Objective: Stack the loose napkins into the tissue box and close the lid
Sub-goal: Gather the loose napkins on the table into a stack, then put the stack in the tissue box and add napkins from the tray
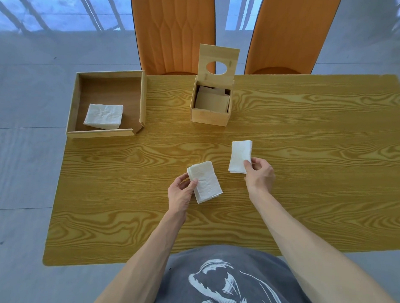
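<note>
A wooden tissue box [209, 116] stands at the table's far middle, its lid [218, 53] with a round hole tipped up and open; napkins lie inside it. My left hand [181, 192] pinches the near-left edge of a small stack of white napkins [207, 182] on the table. My right hand [259, 176] holds a folded white napkin [239, 156] by its near corner, to the right of the stack. More white napkins [104, 116] lie in a shallow wooden tray [104, 133] at the far left.
The wood-grain table [307, 166] stretches wide to the right of my hands. Two orange chairs [173, 30] stand behind its far edge. The tray overhangs the table's left corner.
</note>
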{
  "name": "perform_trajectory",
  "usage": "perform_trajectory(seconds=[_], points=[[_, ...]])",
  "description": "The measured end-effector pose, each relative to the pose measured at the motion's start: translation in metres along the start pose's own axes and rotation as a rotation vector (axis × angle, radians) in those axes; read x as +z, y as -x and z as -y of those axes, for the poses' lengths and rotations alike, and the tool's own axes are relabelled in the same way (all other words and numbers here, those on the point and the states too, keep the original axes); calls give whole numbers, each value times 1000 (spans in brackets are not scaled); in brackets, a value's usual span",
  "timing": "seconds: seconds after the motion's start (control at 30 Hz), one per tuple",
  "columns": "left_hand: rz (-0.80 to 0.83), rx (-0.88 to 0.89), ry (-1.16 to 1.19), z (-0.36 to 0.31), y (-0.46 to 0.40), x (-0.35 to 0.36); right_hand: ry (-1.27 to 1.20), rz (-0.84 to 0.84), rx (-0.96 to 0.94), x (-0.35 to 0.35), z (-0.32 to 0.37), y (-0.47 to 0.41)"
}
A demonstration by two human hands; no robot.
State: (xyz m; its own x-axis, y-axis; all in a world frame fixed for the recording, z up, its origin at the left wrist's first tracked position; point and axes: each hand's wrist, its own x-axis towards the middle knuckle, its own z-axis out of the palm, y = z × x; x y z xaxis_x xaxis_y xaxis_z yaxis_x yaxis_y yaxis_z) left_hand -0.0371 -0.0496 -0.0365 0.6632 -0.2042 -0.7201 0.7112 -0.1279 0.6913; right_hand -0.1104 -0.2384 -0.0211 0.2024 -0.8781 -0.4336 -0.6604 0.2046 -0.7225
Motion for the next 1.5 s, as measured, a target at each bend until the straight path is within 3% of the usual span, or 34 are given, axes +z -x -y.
perform_trajectory(seconds=[0.2,0.4,0.8,1.03,1.23,1.37,1.5], points=[[8,-11,18,-2,0,0,-188,358,-16,3,0,18],[32,-17,13,-4,1,-1,-138,611,20,12,-8,31],[111,-24,-23,-11,3,0,316,520,-214,27,-17,36],[259,-37,-18,-27,-2,2,210,468,-208,14,-5,32],[431,-50,142,-45,-4,-3,-48,833,-69,-10,21,25],[390,92,-123,-52,-6,-7,6,725,-261,-8,17,21],[285,272,-459,-55,-9,-13,234,600,-491,-4,10,22]])
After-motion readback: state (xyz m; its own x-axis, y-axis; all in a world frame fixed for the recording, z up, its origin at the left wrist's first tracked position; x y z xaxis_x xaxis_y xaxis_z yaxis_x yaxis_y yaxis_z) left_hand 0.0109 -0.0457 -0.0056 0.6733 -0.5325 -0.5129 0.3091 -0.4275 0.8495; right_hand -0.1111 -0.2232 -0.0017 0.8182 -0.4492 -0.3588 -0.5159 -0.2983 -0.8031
